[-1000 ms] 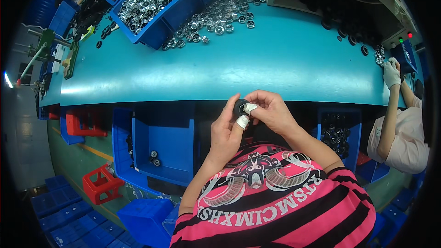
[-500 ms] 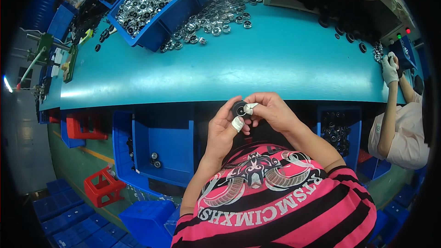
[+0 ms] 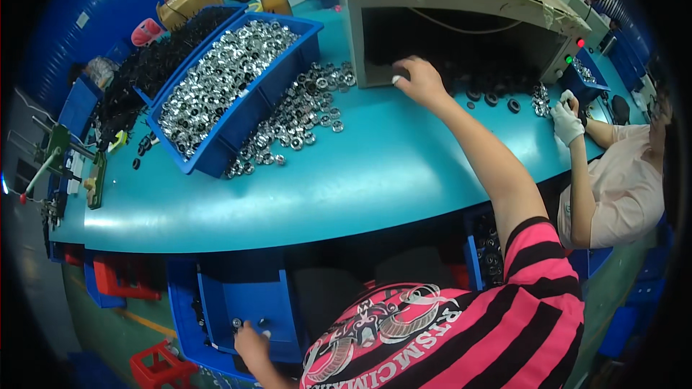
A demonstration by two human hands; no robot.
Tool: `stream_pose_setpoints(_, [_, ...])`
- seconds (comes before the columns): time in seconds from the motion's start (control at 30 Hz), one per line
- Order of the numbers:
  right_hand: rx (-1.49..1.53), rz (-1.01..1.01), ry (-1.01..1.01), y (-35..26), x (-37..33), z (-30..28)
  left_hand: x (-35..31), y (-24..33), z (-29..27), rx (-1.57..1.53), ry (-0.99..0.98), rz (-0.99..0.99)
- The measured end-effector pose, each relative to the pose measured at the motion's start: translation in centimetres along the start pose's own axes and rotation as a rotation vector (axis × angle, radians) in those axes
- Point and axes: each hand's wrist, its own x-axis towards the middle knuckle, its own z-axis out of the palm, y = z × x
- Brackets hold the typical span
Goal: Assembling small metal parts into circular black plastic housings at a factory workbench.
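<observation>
My right hand [image 3: 424,83] reaches forward to the mouth of a beige box [image 3: 352,43] on the table. Its fingers curl toward the taped thumb, with something dark between them that I cannot make out. Low on the left, my left hand [image 3: 252,348] is over a blue bin [image 3: 287,310] beneath the table edge. Its taped thumb stands apart from the fingers. Beside the fingers lies a small shiny round part [image 3: 236,323], and a darker small part [image 3: 264,322] is near the thumb. Black round parts [image 3: 491,99] lie before the box's dark opening.
A blue crate [image 3: 189,166] heaped with shiny round parts stands on the teal table [image 3: 346,194], with more spilled beside it. A co-worker's gloved hand [image 3: 568,124] works at the right. A hand press [image 3: 54,148] stands far left; a red stool [image 3: 160,366] is on the floor.
My hands have parted; the black round part they held together is no longer between them. The right went forward to the box, the left down to the bin. The view has shifted.
</observation>
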Motion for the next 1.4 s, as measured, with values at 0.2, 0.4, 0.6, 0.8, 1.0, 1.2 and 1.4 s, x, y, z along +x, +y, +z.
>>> stream_pose_setpoints(0.2, [-0.387, 0.099, -0.162, 0.3, 8.9, 5.0, -0.3, 5.5, -2.5, -0.285, 0.131, 0.160])
stream_pose_setpoints(0.4, [-0.195, 0.171, -0.332, -0.5, 9.8, 3.6, -0.7, 12.8, -5.2, -0.449, 0.022, 0.285])
stream_pose_setpoints(0.6, [-0.199, -0.134, -0.324, 3.1, 1.5, 1.8, 1.0, 15.9, -7.3, -0.456, -0.017, 0.448])
stream_pose_setpoints(0.8, [-0.015, -0.086, -0.280, -1.1, -2.7, -1.3, 0.9, 18.0, -10.4, -0.547, 0.034, 0.568])
stream_pose_setpoints(1.0, [0.435, -0.524, -0.334, -11.1, -10.5, -1.6, 0.7, 22.0, -10.8, -1.359, -0.228, 0.568])
stream_pose_setpoints(1.2, [0.681, -0.653, -0.645, -18.0, -18.5, -1.3, 1.3, 26.2, -11.3, -2.245, -0.684, 0.494])
stream_pose_setpoints(1.4, [0.207, -0.553, -0.192, -13.3, -7.3, 3.0, 2.1, 24.7, -8.5, -2.393, -0.750, 0.527])
